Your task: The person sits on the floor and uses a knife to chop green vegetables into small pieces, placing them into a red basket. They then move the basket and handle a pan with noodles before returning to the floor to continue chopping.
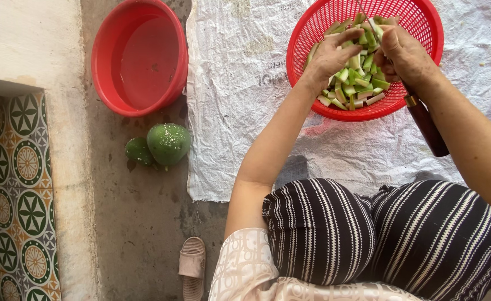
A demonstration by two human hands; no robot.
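Already cut: a heap of green pieces [356, 78] in the red basket [418, 22], near the sack's [240, 111] far edge. Left hand [329, 56] spread loose over the heap, fingers apart, gripping nothing. Right hand [404, 53] clamped on a knife [424, 120], brown handle sticking out toward the knees. Still whole: two green fruits [164, 144] on the bare floor beside the sack's left edge, below a red basin [139, 56].

Our left hand [330, 56] rests on green cut vegetable pieces [352, 89] in the red perforated basket [418, 22]. Our right hand [404, 53] grips what seems a knife with a dark handle [427, 125]. A red basin [139, 56] and two green fruits [167, 144] lie well apart.
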